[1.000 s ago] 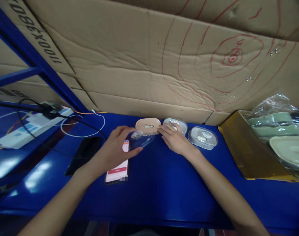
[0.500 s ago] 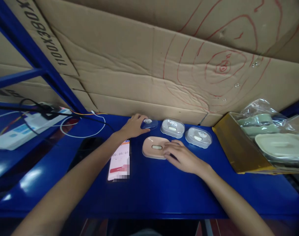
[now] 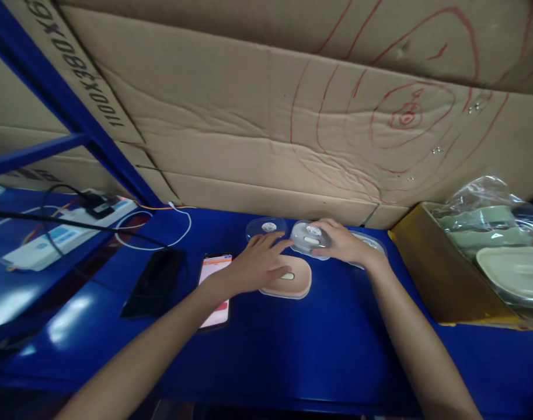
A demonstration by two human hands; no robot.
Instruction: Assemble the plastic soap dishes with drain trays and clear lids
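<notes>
My left hand (image 3: 261,265), fingers spread, reaches over the left part of a pink oval-cornered dish (image 3: 296,287) with a pale slot-shaped piece in its middle. The thumb is over that piece, and the fingertips reach toward a grey dish. My right hand (image 3: 342,242) has its thumb and fingers around the right side of this grey dish (image 3: 309,238), whose clear cover bears a round label. Behind my left fingers lies a loose clear cover (image 3: 255,226) with a similar label. Partly hidden by my right hand is another covered grey dish (image 3: 375,242).
A lit phone (image 3: 216,265) lies left of the pink dish, with a dark flat object (image 3: 154,283) beyond it. A power strip (image 3: 69,233) with cables is at far left. At right, a cardboard box (image 3: 432,262) holds green and cream pieces in clear plastic. Cardboard (image 3: 231,146) stands behind.
My left hand has left the clear cover and come over the pink dish. My right hand has moved from the pink dish to the nearer grey dish and taken hold of it.
</notes>
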